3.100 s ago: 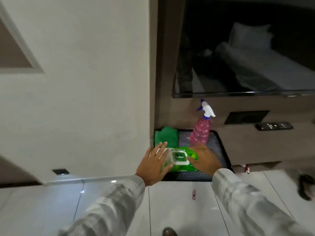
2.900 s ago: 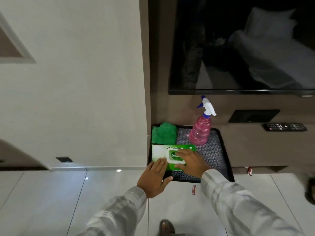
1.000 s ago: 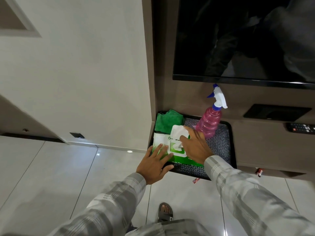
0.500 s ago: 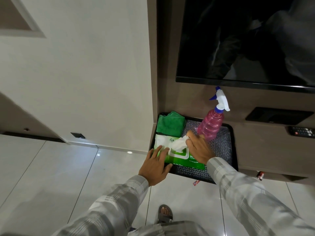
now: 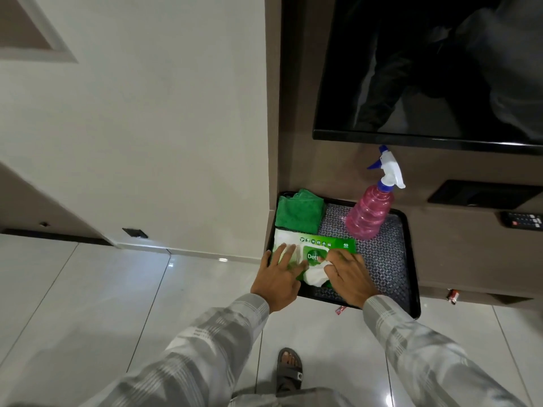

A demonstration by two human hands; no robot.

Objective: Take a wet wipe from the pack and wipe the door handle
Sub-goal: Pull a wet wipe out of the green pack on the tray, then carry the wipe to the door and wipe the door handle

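Observation:
The green and white wet wipe pack [image 5: 323, 245] lies at the front left of a black tray [image 5: 407, 259] on a low shelf. My left hand [image 5: 279, 277] lies flat on the pack's left end, fingers spread. My right hand [image 5: 348, 277] holds a crumpled white wet wipe [image 5: 316, 276] against the pack's near edge, its fingers over the closed lid with the green logo. No door handle is in view.
A folded green cloth [image 5: 298, 214] and a pink spray bottle [image 5: 371, 214] stand at the back of the tray. A dark TV screen [image 5: 426, 69] hangs above. A remote [image 5: 521, 222] lies on the shelf to the right. My sandalled foot [image 5: 289, 368] is on the glossy tiled floor.
The white wipe has come out of the pack and is now bunched in my right hand near the front edge. The lid, raised before, is down. My left hand stays on the pack.

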